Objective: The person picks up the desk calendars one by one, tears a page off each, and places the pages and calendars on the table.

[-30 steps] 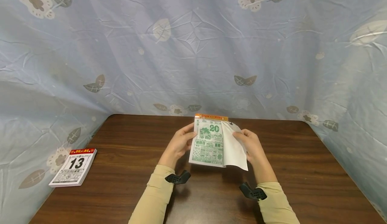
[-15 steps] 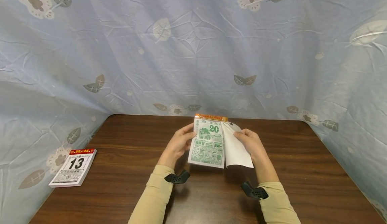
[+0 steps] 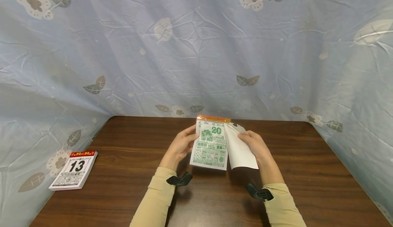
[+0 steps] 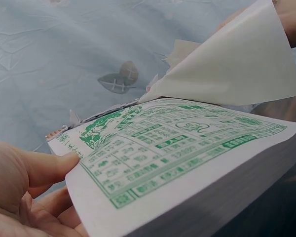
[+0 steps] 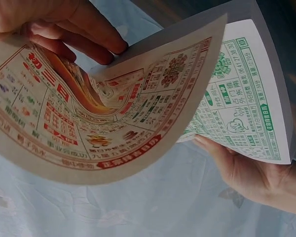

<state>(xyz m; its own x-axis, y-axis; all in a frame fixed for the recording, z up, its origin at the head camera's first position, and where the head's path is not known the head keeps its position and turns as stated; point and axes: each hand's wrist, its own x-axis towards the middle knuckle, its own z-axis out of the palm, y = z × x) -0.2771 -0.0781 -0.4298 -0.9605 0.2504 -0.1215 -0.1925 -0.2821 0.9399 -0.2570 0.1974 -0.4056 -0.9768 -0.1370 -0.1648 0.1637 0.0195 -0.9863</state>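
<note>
"One thick green-printed calendar (image 3: 208,145) shows the number 20. Where is it?"

"It is held up, tilted, between the two hands, over the brown table (image 3: 135,152). Whether its lower edge touches the wood, one cannot tell."

"And the sheet (image 3: 241,150) beside it?"

"It is bent away to the right; its back is white, its front carries mostly red print. Near the top it meets the calendar, just under the red and yellow strip (image 3: 214,119)."

"How is the grip?"

"The left hand (image 3: 180,144) pinches the calendar's left edge, thumb on the front. The right hand (image 3: 255,146) grasps the sheet."

"What lies farther?"

"A second calendar (image 3: 73,170), with black 13, lies at the table's left edge. Behind hangs a flowered cloth (image 3: 184,60)."
</note>
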